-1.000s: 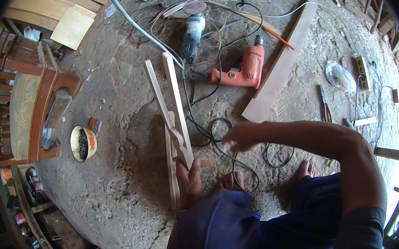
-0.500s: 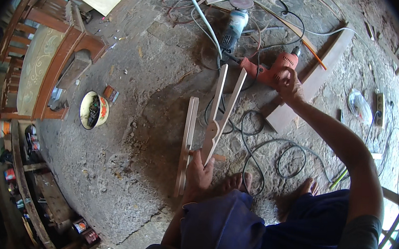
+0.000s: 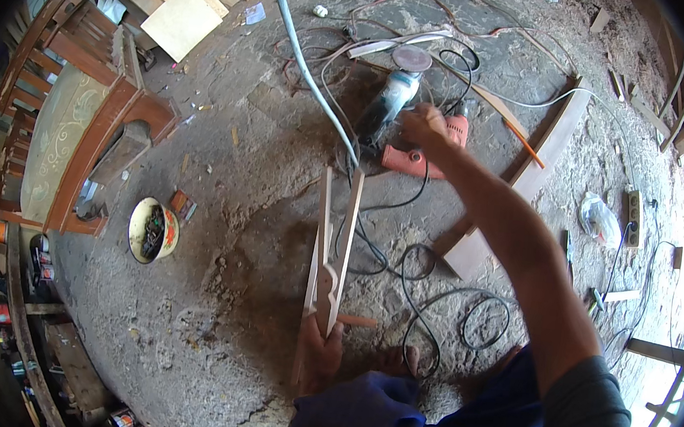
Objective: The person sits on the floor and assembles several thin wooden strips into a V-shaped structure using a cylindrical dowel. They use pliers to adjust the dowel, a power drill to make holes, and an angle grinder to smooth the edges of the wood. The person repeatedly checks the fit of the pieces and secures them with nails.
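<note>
My left hand (image 3: 324,350) is closed around the lower end of a pale wooden piece (image 3: 328,286) with a scalloped edge and two long prongs pointing away from me. A straight wooden strip stands or lies just behind it, partly hidden by the piece. My right hand (image 3: 425,124) reaches across to the blue-grey angle grinder (image 3: 391,101), next to its body, above the red power drill (image 3: 403,160). Its fingers are partly hidden and blurred, so their grip on the grinder is unclear. The drill lies on the floor, partly covered by my right wrist.
Cables (image 3: 412,302) loop over the rough floor. A long board (image 3: 536,179) lies to the right, near a plastic bag (image 3: 599,219) and a power strip (image 3: 634,217). At left are an enamel bowl (image 3: 141,230) with small dark items and carved wooden furniture (image 3: 78,134).
My right hand has let go of the drill and moved left to the grinder. The drill now rests a little farther left. My left hand still holds the wooden piece, turned more upright.
</note>
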A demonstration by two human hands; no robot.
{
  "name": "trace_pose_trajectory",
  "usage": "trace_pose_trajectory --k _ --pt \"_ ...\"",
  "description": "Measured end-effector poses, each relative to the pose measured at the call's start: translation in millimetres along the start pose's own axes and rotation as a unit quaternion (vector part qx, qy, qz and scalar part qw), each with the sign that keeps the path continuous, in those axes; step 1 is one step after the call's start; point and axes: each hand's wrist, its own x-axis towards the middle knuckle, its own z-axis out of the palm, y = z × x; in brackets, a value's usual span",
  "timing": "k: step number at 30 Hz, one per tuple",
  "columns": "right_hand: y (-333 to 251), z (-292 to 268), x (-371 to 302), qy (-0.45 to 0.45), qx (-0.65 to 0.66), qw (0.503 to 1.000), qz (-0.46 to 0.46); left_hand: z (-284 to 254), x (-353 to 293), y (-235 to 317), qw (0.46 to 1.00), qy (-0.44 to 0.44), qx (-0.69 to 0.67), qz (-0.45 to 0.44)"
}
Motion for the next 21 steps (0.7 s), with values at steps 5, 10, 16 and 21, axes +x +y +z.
trace_pose_trajectory --k 5,10,16,21 --pt "-1 71 24 0.056 0.092 0.983 0.150 -1 -25 13 0.999 0.035 -0.003 -0.042" --pt "-24 79 21 0.076 0.199 0.951 0.223 -8 -43 14 0.999 0.034 -0.015 -0.038" --pt "-24 10 32 -0.110 0.324 0.912 0.227 -1 -60 -5 0.994 -0.051 0.025 -0.090" --pt "-44 -72 1 -0.176 0.173 0.963 0.106 33 -77 14 0.995 -0.059 -0.010 -0.086"
